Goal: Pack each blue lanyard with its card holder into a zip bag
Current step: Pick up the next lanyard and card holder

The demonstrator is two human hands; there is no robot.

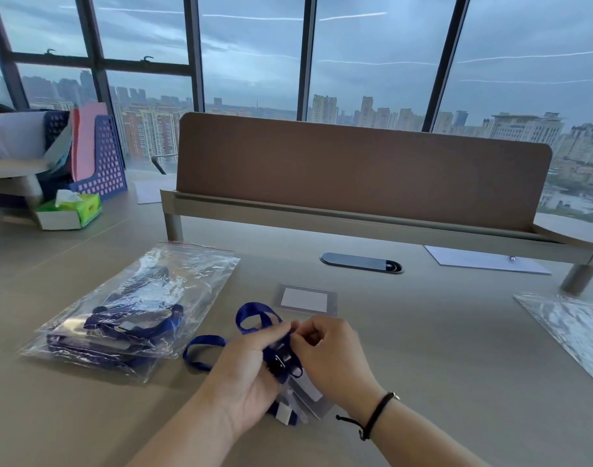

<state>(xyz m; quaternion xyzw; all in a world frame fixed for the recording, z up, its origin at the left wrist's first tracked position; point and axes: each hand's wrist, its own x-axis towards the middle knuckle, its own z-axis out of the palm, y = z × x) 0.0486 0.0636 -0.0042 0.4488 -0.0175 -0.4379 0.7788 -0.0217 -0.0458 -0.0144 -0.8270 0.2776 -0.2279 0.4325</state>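
Observation:
A blue lanyard (254, 316) loops over the desk in front of me, its clip end held between both hands. My left hand (246, 375) grips the strap and its black buckle. My right hand (328, 355) pinches the strap close to the left fingertips. A clear card holder (313, 401) hangs from the lanyard under my hands. A second card holder (305, 299) with a white insert lies flat just beyond my hands. To the left lie filled zip bags (133, 308) with blue lanyards and holders inside.
Empty zip bags (571, 328) lie at the right edge. A brown desk divider (355, 173) on a raised shelf stands behind. A dark cable port (360, 262), a white paper (480, 259), a green tissue box (72, 210) and a blue file rack (102, 160) sit farther back.

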